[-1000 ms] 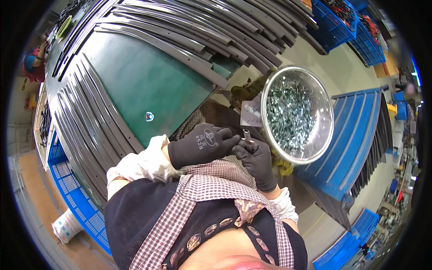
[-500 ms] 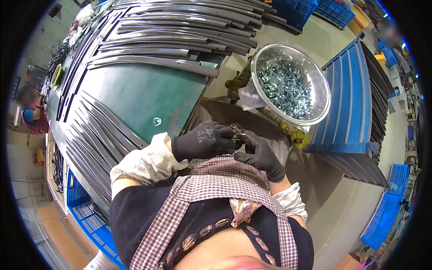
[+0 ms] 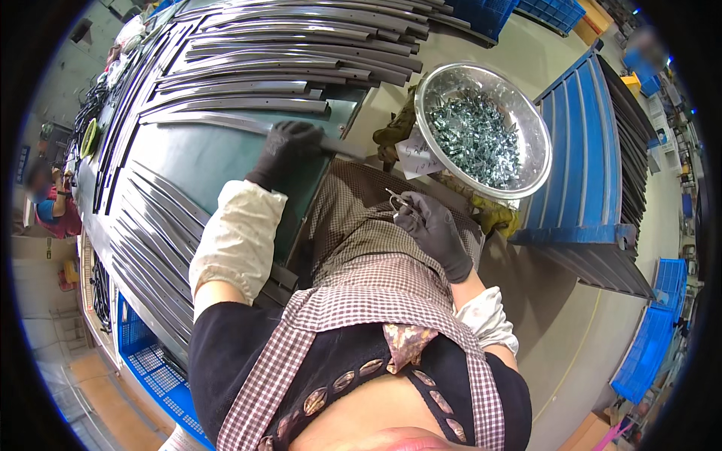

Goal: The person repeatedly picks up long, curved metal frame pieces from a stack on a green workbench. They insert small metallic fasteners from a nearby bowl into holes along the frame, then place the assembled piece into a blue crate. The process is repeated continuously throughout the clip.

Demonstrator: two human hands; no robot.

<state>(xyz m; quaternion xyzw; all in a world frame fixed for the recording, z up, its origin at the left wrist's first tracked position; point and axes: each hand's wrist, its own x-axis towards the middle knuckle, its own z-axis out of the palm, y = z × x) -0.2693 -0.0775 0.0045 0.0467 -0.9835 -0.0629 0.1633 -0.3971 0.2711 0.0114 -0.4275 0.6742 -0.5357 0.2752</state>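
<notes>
Left hand (image 3: 292,146) is over a long dark strip (image 3: 214,122) on the green table (image 3: 197,156); fingers look curled and clamped round it, blurry, undersides hidden. Right hand (image 3: 436,228) pinches a small metal clip (image 3: 395,201) between thumb and fingertips, nearer the lap and to the right of the left fingers.

Step, as I judge it: picking up one strip while a clip waits at the ready. Next move seems to call for a secure left grip and the strip's free end brought toward the right fingertips, clip mouth lined up with it.

Strip's long axis runs left to right, dipping slightly rightward; its short end sticks out right of the left fingers past the table edge, the long part trails off left. Clip's prongs seem to point up-left, away from the right fingers; too small for exact axis.

Other strips (image 3: 263,54) lie just beyond the left fingers. Metal bowl (image 3: 531,113) of loose clips (image 3: 474,139) stands beyond and right of the right fingers.
</notes>
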